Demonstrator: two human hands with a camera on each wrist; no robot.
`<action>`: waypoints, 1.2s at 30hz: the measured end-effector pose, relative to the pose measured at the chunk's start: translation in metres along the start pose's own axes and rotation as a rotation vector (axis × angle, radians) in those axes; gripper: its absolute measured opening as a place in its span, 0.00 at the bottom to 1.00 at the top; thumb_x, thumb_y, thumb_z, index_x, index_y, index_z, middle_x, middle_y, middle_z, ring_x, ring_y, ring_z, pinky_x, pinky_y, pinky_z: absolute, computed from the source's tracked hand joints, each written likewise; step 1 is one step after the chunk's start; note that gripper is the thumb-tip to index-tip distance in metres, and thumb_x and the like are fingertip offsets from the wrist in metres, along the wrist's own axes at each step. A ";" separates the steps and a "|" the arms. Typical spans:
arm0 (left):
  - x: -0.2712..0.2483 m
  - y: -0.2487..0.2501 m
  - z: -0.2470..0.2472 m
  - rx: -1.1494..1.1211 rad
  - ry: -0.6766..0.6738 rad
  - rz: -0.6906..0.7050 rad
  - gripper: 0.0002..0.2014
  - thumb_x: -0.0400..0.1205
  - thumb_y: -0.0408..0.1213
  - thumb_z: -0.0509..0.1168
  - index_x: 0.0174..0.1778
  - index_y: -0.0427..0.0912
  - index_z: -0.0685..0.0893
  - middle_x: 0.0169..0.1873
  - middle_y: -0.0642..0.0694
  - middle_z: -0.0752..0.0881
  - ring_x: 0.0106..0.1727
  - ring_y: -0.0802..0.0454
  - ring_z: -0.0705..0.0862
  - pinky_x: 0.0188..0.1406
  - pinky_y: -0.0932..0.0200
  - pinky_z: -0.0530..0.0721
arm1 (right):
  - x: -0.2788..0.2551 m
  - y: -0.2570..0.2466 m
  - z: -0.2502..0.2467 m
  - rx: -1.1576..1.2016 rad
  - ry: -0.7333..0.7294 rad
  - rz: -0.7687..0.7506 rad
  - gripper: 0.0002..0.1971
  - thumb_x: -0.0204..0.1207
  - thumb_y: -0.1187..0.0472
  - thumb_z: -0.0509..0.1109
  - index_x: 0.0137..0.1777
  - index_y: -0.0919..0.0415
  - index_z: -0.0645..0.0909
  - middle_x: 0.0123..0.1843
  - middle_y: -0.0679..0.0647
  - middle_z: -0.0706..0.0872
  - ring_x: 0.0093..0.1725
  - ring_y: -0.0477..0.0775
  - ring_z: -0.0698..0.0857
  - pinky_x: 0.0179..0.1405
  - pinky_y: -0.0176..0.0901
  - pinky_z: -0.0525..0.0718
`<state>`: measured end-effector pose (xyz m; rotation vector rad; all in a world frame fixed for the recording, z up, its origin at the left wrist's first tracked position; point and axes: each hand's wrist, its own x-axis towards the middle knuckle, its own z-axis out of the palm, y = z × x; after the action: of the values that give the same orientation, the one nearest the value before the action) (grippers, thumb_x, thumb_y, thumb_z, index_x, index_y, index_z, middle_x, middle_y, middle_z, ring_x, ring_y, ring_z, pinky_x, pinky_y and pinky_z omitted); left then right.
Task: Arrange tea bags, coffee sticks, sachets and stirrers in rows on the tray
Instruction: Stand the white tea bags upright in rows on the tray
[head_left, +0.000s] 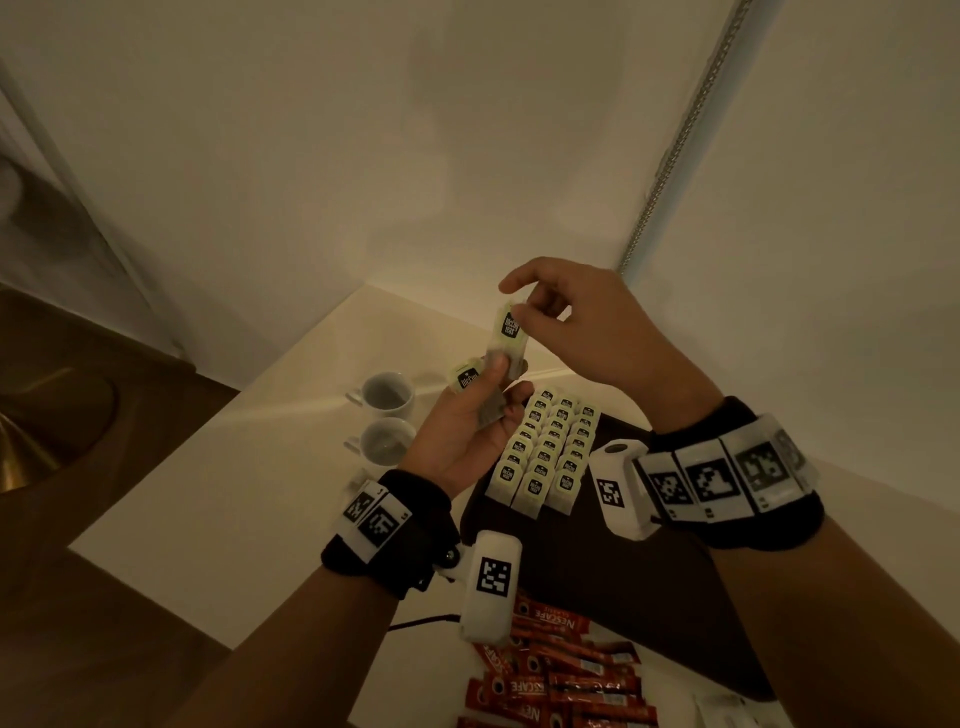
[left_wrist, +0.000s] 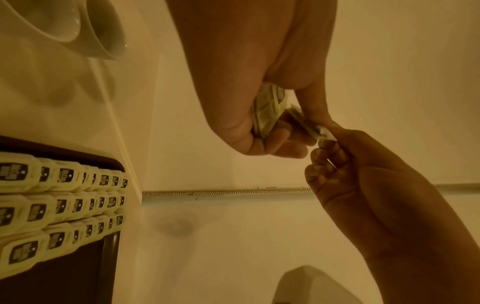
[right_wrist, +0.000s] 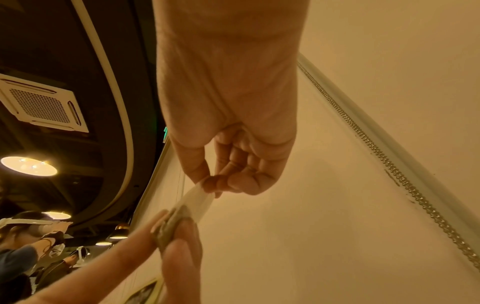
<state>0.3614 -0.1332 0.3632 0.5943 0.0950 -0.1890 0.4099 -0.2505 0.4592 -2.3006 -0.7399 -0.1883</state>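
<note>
While the dark tray (head_left: 613, 545) with its three tea-bag rows (head_left: 550, 452) lies at six o'clock below my hands, my left hand (head_left: 462, 431) grips a small stack of tea bags (head_left: 467, 375), and my right hand (head_left: 587, 332) pinches one upright tea bag (head_left: 510, 328) by its top.

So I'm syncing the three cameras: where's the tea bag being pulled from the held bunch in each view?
Head: tea bag centre, pinched by the right hand above the left hand.
Left wrist: tea bag right of centre.
Right wrist: tea bag lower centre.
Shared landmark: bead chain on the wall.
</note>
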 end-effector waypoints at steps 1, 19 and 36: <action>0.000 0.000 0.000 0.008 0.002 0.002 0.07 0.75 0.39 0.65 0.40 0.42 0.88 0.37 0.50 0.88 0.36 0.57 0.86 0.32 0.69 0.80 | -0.001 0.001 0.000 -0.006 0.000 -0.001 0.09 0.76 0.64 0.69 0.56 0.57 0.84 0.33 0.50 0.82 0.37 0.47 0.80 0.36 0.22 0.73; 0.014 0.006 -0.031 -0.047 0.176 -0.062 0.24 0.81 0.57 0.58 0.56 0.38 0.82 0.53 0.39 0.90 0.48 0.43 0.90 0.39 0.59 0.89 | -0.052 0.090 0.012 0.079 0.009 0.265 0.06 0.74 0.63 0.73 0.46 0.50 0.85 0.38 0.41 0.85 0.34 0.31 0.82 0.38 0.19 0.78; 0.024 0.010 -0.050 -0.088 0.103 -0.121 0.37 0.81 0.66 0.47 0.62 0.36 0.83 0.63 0.33 0.84 0.60 0.35 0.86 0.45 0.49 0.89 | -0.124 0.197 0.121 -0.042 -0.254 0.780 0.09 0.78 0.62 0.68 0.55 0.63 0.83 0.56 0.57 0.85 0.54 0.49 0.82 0.56 0.38 0.80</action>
<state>0.3856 -0.1007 0.3236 0.5110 0.2382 -0.2703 0.4088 -0.3430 0.2136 -2.4983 0.0870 0.4532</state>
